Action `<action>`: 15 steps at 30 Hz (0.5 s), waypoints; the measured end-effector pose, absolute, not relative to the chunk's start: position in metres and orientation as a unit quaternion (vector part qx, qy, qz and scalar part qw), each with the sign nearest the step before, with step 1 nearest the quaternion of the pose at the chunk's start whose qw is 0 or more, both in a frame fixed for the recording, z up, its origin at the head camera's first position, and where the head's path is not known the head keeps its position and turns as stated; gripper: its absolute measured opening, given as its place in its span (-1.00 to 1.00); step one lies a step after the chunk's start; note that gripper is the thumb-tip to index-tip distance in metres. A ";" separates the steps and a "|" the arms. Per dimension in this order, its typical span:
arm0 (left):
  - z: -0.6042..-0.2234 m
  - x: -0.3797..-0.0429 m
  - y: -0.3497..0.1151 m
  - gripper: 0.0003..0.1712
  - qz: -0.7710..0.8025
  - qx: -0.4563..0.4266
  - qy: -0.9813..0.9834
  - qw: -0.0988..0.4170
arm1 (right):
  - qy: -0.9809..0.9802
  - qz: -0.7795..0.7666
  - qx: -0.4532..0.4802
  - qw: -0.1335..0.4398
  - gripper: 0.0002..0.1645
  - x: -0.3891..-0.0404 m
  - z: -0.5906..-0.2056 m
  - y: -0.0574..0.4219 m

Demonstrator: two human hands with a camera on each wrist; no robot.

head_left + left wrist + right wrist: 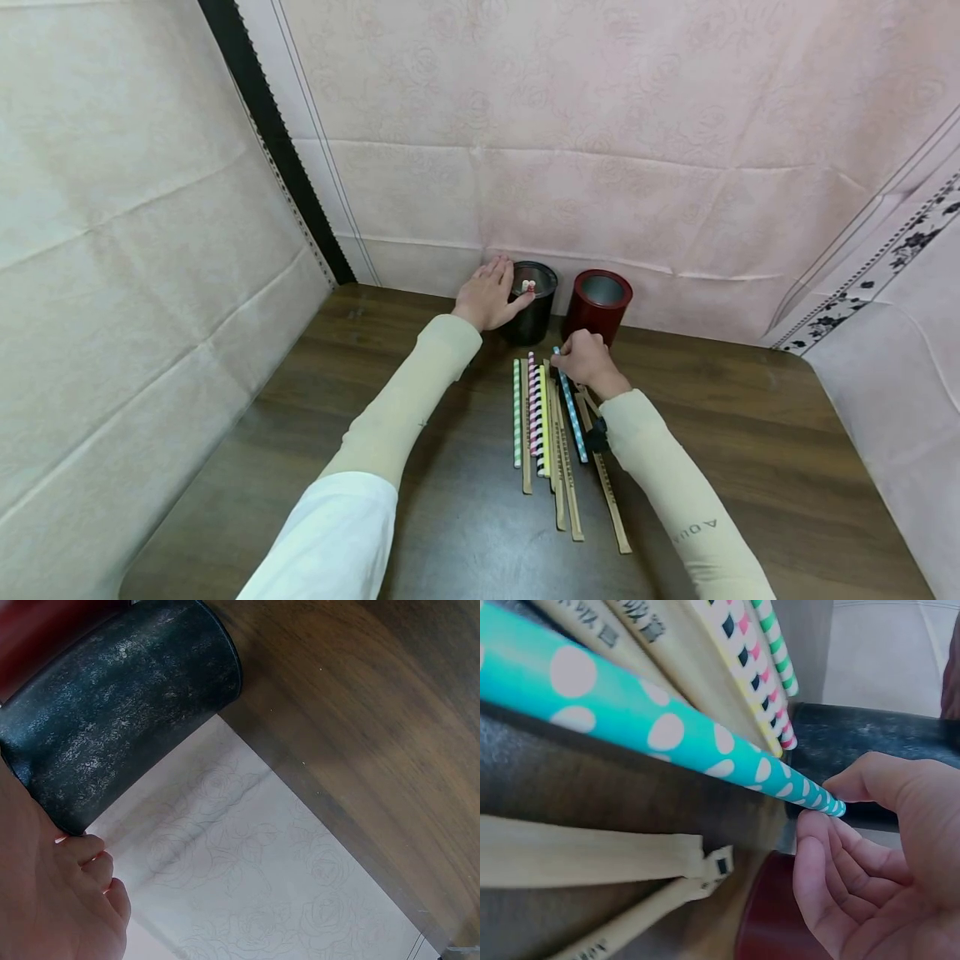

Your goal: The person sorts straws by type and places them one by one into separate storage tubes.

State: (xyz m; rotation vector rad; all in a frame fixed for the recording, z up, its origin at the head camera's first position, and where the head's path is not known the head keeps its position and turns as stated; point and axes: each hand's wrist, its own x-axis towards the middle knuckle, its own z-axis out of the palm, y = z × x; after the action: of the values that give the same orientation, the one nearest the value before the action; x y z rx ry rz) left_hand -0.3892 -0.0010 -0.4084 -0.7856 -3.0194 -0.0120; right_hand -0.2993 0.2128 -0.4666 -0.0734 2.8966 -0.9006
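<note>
In the head view, my left hand [487, 293] lies against the left side of a black cup [529, 321], fingers extended and thumb reaching across its front near the rim. Small white and red ends [529, 286] show at the mouth of this cup. My right hand [587, 360] pinches the far end of a blue straw with white dots [666, 732] between thumb and fingers. This straw slants above the table in the right wrist view. Left of it lies a row of striped straws [537, 417] and paper-wrapped straws [570, 492].
A dark red cup [596, 312] stands right of the black one, just beyond my right hand. More paper-wrapped straws [611, 508] lie under my right wrist. Pale patterned cloth [570, 192] hangs behind the brown wooden table [750, 417] and at both sides.
</note>
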 end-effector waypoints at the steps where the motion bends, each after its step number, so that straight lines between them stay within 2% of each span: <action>1: -0.409 -0.390 -0.001 0.06 -0.002 -0.251 -0.968 0.010 | 0.953 -0.297 -0.025 0.050 -0.31 -0.299 -0.464 0.213; 5: -0.409 -0.391 -0.001 0.06 -0.003 -0.252 -0.968 0.009 | 0.957 -0.288 -0.031 0.028 -0.34 -0.297 -0.455 0.214; 12: -0.407 -0.388 -0.001 0.05 -0.009 -0.253 -0.967 0.017 | 0.959 -0.278 -0.048 -0.032 -0.68 -0.293 -0.431 0.218; 15: -0.407 -0.387 -0.001 0.04 -0.010 -0.253 -0.967 0.020 | 0.956 -0.282 -0.056 -0.059 -0.75 -0.289 -0.418 0.219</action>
State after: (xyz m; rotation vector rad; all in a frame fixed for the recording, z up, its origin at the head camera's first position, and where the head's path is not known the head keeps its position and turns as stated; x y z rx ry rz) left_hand -0.3873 -0.0007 -0.4073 -0.7850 -3.0006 -0.0296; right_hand -0.2890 0.2193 -0.4179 -0.1822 3.1218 -0.9192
